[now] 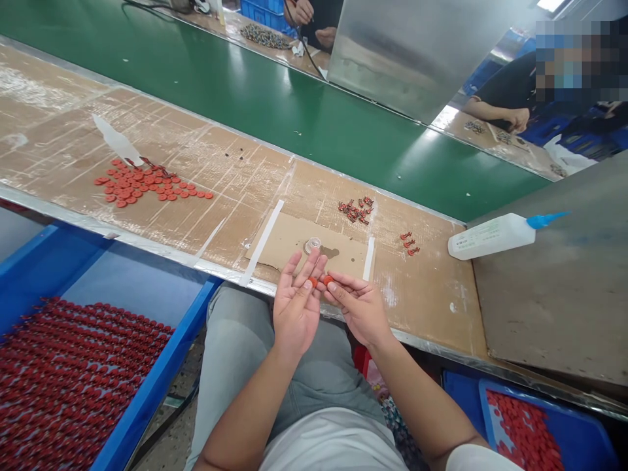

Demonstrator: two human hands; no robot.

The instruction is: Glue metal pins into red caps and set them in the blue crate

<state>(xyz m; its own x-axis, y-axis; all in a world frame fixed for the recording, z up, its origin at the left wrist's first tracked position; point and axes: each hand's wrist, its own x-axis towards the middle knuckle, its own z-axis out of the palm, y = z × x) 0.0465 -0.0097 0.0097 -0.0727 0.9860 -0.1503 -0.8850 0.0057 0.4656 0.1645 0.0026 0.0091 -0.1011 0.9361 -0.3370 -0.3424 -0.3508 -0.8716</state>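
Observation:
Just above the table's front edge, my left hand (297, 313) pinches a small red disc (313, 282) between thumb and fingers, palm turned up. Close beside it, my right hand (360, 306) grips another red disc (328, 279) by thumb and forefinger. Whether the two discs touch, I cannot tell. Beyond my fingertips a small clear round dish (312, 244) stands on a taped cardboard sheet (279, 239), beside a dark wet stain. A cluster of small red-and-dark parts (356, 209) lies behind the sheet, and a few similar parts (409, 243) lie to the right.
Many red discs (130, 186) are spread at left near a white pointed bottle (118, 139). A blue-tipped bottle (493, 235) leans at right by a metal panel (554, 281). Blue trays (191, 327) of red parts flank me. Co-workers sit across the green belt (210, 72).

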